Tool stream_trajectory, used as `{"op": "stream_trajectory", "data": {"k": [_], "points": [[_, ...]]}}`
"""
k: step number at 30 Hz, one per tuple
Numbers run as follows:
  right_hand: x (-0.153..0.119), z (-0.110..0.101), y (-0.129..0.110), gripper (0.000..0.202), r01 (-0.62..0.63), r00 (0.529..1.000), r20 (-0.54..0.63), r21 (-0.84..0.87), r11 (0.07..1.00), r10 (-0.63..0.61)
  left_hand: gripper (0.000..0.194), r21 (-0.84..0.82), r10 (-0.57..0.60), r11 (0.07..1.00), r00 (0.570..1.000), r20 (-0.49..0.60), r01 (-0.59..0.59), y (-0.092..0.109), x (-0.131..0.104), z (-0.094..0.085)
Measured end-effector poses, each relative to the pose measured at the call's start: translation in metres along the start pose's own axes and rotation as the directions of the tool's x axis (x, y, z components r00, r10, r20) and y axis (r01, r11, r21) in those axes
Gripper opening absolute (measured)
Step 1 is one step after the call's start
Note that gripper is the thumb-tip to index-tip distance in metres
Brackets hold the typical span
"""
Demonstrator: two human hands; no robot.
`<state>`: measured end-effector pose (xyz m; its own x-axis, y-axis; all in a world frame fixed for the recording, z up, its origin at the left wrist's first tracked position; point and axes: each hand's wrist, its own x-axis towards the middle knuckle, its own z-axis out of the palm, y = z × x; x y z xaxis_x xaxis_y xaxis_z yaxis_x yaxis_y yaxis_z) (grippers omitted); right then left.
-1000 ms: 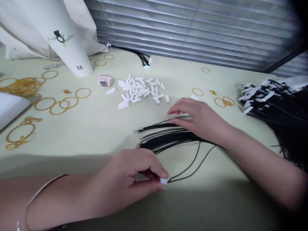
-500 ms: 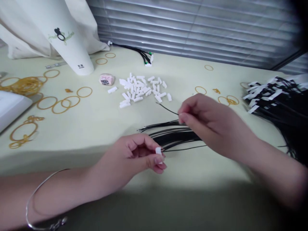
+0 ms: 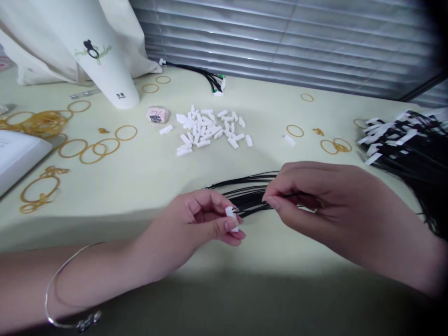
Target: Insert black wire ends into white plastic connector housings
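Between the thumb and fingers of my left hand is a small white connector housing, tilted, with a wire going into its right side. My right hand pinches a thin black wire to the right of the housing. The wire's tip is close to the housing; whether it has entered a slot I cannot tell. Under and behind both hands lies a bundle of black wires with bare metal tips at the left end. Beyond the bundle is a loose pile of white connector housings.
A white bottle and a cloth bag stand at the back left. Rubber bands lie scattered about. A finished-looking harness rests by the blinds. At right sits a heap of black cables with white ends. A white box is at left.
My right hand has come down and closer to the camera, bringing the wire from above the bundle to the housing. My left hand has stayed nearly in place, the housing slightly turned.
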<state>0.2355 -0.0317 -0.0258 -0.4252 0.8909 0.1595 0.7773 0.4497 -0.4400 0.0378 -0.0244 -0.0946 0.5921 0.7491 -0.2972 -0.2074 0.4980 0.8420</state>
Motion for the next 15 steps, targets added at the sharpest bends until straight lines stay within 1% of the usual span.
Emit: {"op": "stream_trajectory", "data": {"k": [6, 10, 13, 15], "points": [[-0.0012, 0.0002, 0.0004, 0.011, 0.025, 1.0, -0.003, -0.025, 0.999, -0.025, 0.012, -0.013, 0.005, 1.0, 1.0, 0.001, -0.005, -0.0001, 0.0011, -0.0003], [0.0006, -0.0005, 0.0023, 0.009, 0.083, 0.996, -0.04, -0.05, 0.995, -0.085, 0.012, -0.037, 0.009, 0.999, 1.0, 0.0, -0.009, 0.0007, 0.0006, 0.0009], [0.0004, -0.0031, 0.0045, 0.009, 0.12, 0.992, -0.023, -0.048, 0.992, -0.121, 0.013, -0.038, -0.003, 0.999, 1.0, -0.006, 0.002, 0.0011, -0.0006, 0.001], [-0.0005, -0.0048, 0.0059, 0.01, 0.149, 0.989, 0.008, -0.044, 0.988, -0.149, 0.013, -0.033, -0.008, 0.999, 1.0, -0.004, 0.008, 0.0008, -0.0009, 0.0005]]}}
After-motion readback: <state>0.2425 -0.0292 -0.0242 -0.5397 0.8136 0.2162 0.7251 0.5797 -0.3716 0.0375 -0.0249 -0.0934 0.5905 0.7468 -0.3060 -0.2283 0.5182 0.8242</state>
